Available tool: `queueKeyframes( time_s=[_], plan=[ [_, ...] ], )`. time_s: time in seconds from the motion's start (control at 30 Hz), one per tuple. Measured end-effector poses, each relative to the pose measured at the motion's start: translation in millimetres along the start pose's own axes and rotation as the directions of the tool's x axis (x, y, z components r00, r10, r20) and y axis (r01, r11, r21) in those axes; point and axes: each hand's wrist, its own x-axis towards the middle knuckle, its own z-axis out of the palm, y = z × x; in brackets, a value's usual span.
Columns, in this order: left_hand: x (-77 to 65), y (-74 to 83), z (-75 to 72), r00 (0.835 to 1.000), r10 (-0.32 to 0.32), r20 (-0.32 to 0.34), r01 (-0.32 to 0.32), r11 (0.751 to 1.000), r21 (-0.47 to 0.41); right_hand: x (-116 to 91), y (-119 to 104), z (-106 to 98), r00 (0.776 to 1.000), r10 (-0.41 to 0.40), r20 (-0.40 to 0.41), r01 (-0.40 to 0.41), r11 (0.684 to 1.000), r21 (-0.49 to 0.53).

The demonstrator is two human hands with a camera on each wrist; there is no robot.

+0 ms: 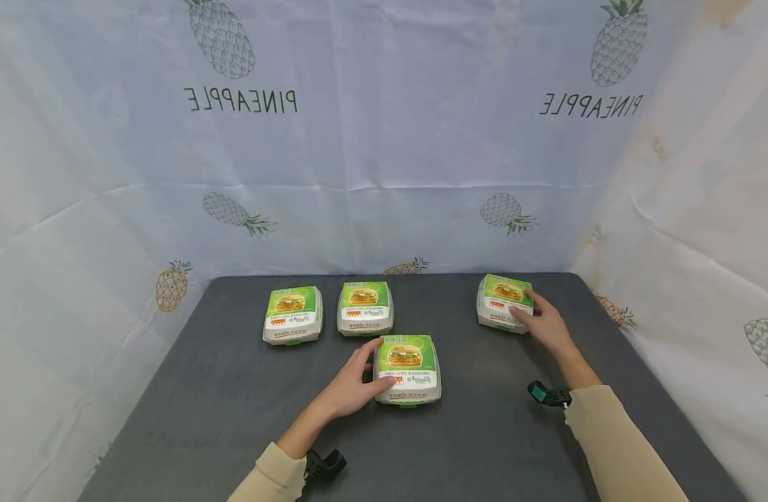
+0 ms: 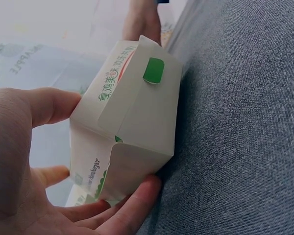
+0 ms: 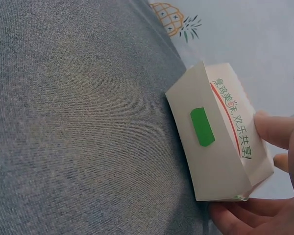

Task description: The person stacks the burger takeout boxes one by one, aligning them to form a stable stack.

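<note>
Near the middle of the table, my left hand (image 1: 352, 387) holds the left end of a burger box (image 1: 407, 359), which has a green and white printed lid. In the left wrist view, the thumb is at its upper edge and several fingers (image 2: 132, 205) lie against its side. Farther back on the right, my right hand (image 1: 550, 328) grips the right end of a second burger box (image 1: 500, 296). The right wrist view shows that box's green front tab (image 3: 202, 127), with the thumb above and fingers below the corner. Both boxes appear closed and upright.
Two similar burger boxes stand at the back: one at the left (image 1: 291, 324) and one behind the middle box (image 1: 365, 317). The dark grey table (image 1: 472, 446) is bordered by a white pineapple-print cloth (image 1: 384, 139) at its back and sides.
</note>
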Motion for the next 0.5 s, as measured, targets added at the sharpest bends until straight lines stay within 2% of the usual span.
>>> queueKeyframes(
  time_s=[0.13,0.5],
  plan=[
    [0.1,-0.5,-0.4,1.000,0.005,0.001,-0.005,1.000,0.015,0.0,3.2,0.9,1.000,-0.003,0.003,0.003,0.999,0.039],
    [-0.3,-2.2,0.8,1.000,0.008,-0.005,-0.008,1.000,0.007,-4.3,0.3,0.4,1.000,0.001,0.007,-0.001,1.000,0.031]
  ],
)
